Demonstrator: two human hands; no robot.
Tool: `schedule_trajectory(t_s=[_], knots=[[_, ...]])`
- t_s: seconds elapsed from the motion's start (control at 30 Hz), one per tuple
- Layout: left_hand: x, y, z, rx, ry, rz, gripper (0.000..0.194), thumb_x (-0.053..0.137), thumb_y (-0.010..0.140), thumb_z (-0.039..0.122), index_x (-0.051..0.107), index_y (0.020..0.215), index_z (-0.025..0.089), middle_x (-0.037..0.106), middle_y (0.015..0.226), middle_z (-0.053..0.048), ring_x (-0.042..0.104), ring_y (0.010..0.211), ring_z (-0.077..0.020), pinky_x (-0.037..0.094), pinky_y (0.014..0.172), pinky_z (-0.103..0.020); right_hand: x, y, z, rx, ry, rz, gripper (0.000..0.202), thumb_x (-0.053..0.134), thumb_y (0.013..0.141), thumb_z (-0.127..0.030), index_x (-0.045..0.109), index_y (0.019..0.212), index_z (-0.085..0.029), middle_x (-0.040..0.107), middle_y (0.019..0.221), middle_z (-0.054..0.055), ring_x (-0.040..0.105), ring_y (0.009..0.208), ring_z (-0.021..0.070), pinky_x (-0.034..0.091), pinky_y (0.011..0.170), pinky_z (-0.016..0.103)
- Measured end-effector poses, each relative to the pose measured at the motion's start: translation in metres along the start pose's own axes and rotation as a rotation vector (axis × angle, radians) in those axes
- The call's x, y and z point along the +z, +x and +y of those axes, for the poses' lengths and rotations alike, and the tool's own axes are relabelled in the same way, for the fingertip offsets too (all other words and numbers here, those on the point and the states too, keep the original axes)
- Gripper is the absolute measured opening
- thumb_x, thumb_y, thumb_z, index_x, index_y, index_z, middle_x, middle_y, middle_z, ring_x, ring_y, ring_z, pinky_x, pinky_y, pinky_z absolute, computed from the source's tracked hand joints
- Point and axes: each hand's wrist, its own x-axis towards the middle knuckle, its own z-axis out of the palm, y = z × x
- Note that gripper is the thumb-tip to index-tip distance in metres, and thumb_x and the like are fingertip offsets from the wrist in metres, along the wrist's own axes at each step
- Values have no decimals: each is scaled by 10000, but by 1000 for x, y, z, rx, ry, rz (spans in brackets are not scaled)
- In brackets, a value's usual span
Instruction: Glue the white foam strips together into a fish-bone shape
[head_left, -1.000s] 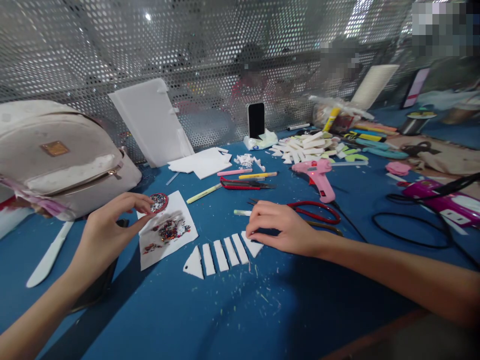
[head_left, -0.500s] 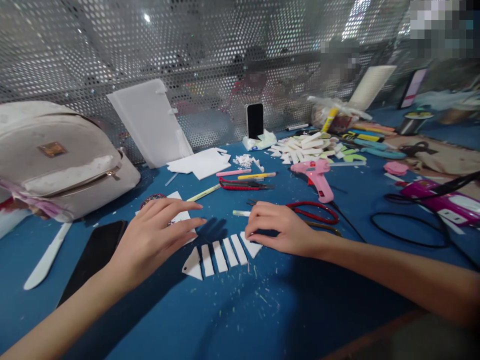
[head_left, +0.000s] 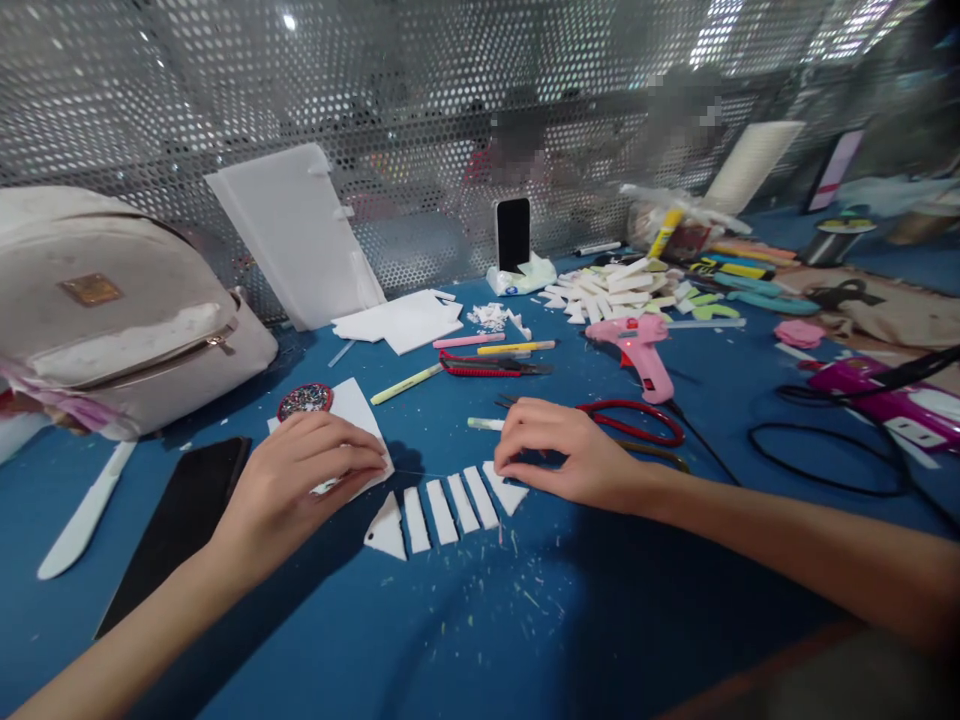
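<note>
Several white foam-board pieces lie in a fish-shaped row on the table. At the left end is a pointed head piece [head_left: 387,527] with a small dark eye dot; narrow strips [head_left: 442,512] follow, spaced apart, then a notched tail piece [head_left: 506,490]. My right hand [head_left: 559,445] is curled, its fingertips pinched at the tail piece's upper right edge. My left hand [head_left: 311,460] hovers left of the row with fingers pressed together, partly covering a white card [head_left: 356,405]. Whatever its fingertips hold, if anything, is hidden.
Behind the hands lie red-handled scissors [head_left: 637,418], a red utility knife [head_left: 480,368], markers [head_left: 409,383] and a pink glue gun [head_left: 641,350]. A white knife [head_left: 90,510], a black phone-like slab [head_left: 176,530] and a backpack [head_left: 135,310] are left. A foam pile [head_left: 615,290] sits behind.
My left hand has lowered and drawn back slightly left, its spread fingers closing together and uncovering a round glittery item. My right hand stays at the tail piece.
</note>
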Motion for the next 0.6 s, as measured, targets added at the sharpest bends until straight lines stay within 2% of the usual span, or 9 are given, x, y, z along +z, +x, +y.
schedule_trajectory(t_s=[0.17,0.4,0.6], knots=[[13,-17,6,-19,23,55,119,633,946,129,675,996,229,739,968,-3,665,908,-152,485,845,-315,-1,1,0,37,0,-10,69,661,934,-178,704,881,-191,652,858,31,563,823,152,447,796,305],[22,-36,10,26,91,2,163,624,949,108,668,1050,228,749,1044,-2,644,949,-173,454,880,-352,-9,0,4,-90,-189,-90,68,629,953,-155,680,922,-187,654,888,35,562,828,143,432,778,285],[27,-50,13,76,155,-16,152,580,981,109,677,1072,183,753,1073,-1,621,1011,-192,426,955,-389,-10,1,-2,-121,-265,-140,107,580,979,-156,662,921,-195,647,865,18,556,777,132,432,796,283]])
